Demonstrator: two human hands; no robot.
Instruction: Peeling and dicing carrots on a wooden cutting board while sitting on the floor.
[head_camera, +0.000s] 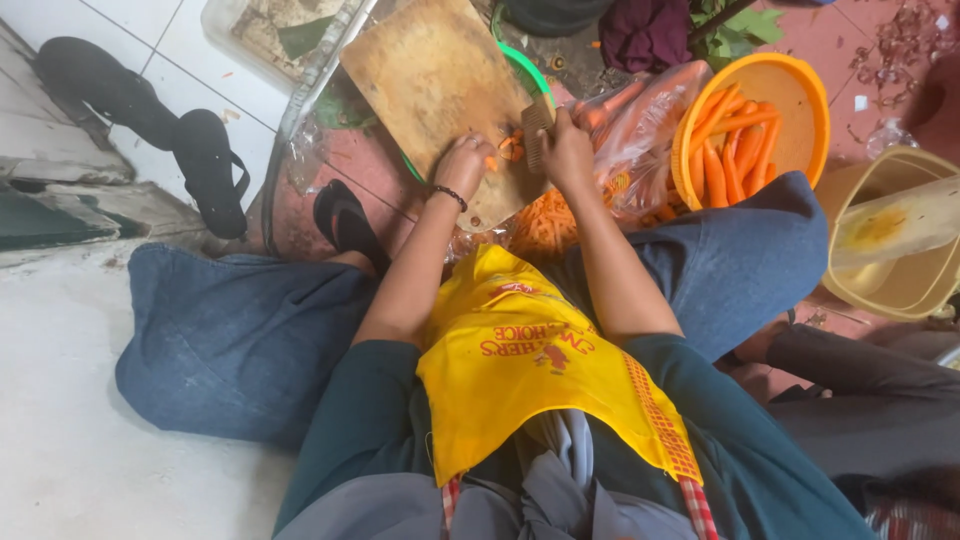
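Slicing carrot on a wooden board (430, 80) propped over a green basin (535, 75).
Left hand (462, 165) is clamped on the carrot piece (492, 163) to pin it; right hand (566, 150) is closed on the knife (537, 135) just beside it. Whole carrots are kept within reach in the orange bowl (800, 90); cut shreds (545, 222) are piled below the board edge.

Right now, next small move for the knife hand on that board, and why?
Probably another downward cut. The right hand holds the knife over the wooden cutting board, and the left hand pins a carrot piece right beside the blade; cut strips are already piled below.
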